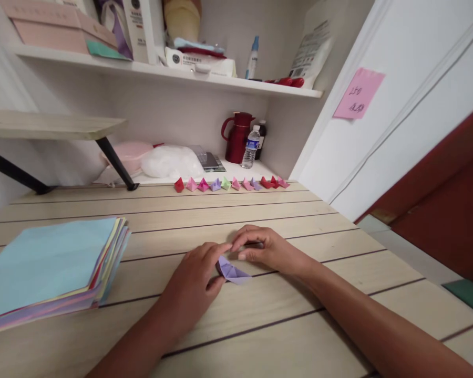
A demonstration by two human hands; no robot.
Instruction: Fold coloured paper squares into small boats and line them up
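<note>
A small purple folded-paper boat [232,272] lies on the wooden table in front of me. My left hand [197,273] is at its left end, thumb at the near side and index finger at the far side, with the paper between them. Just beyond the boat, my right hand [266,249] has its fingers curved and the thumb apart from the index finger. Nothing shows in its grasp. The fingertips of both hands nearly meet above the boat's left tip.
A stack of coloured paper [55,262] with a light blue sheet on top sits at the left. Along the table's far edge runs a row of several small folded-paper boats [226,184]. Behind them stand a red jug [238,137] and a water bottle [251,148].
</note>
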